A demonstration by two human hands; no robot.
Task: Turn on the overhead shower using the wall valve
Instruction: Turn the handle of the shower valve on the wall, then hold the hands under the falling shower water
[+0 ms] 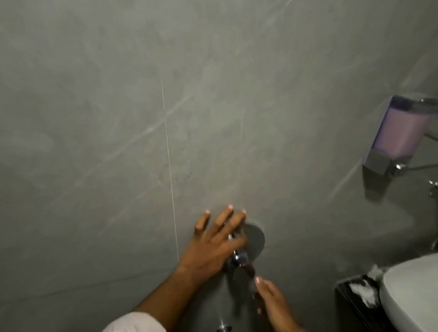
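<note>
Left hand (214, 246) fingers spread, palm on wall valve (239, 252), right hand (272, 299) flat, empty below

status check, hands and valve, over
Left hand on valve, fingers spread. Right hand just below, thumb near lever tip. Thin water streak on wall; nothing in the way.

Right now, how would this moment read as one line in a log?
step: turning wall valve | left hand: on valve, fingers spread | right hand: just below valve | thin water streaks visible
</note>
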